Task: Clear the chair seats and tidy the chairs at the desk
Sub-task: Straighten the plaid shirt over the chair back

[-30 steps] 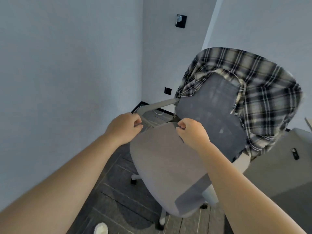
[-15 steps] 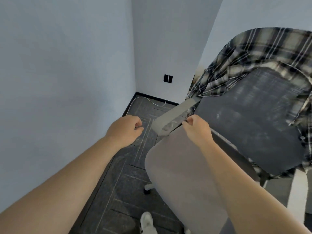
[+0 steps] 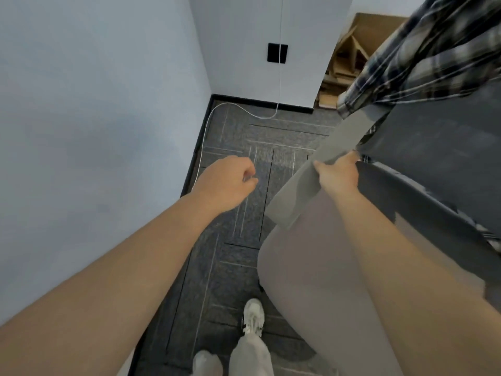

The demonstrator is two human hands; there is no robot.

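Observation:
A grey office chair fills the right side, its bare seat close below me and its dark mesh back at the upper right. A dark plaid shirt hangs over the top of the back. My right hand grips the chair's grey armrest near its rear end. My left hand hovers over the floor left of the chair, fingers curled in a loose fist with nothing in it.
A pale wall runs close along the left. A white cable trails from a black wall socket down along the skirting. Cardboard pieces lean in the far corner. My feet in white shoes stand on dark carpet tiles.
The chair has come closer and swung right in view. My left hand left the armrest and now hangs free; my right hand shifted from the seat's rear to the armrest.

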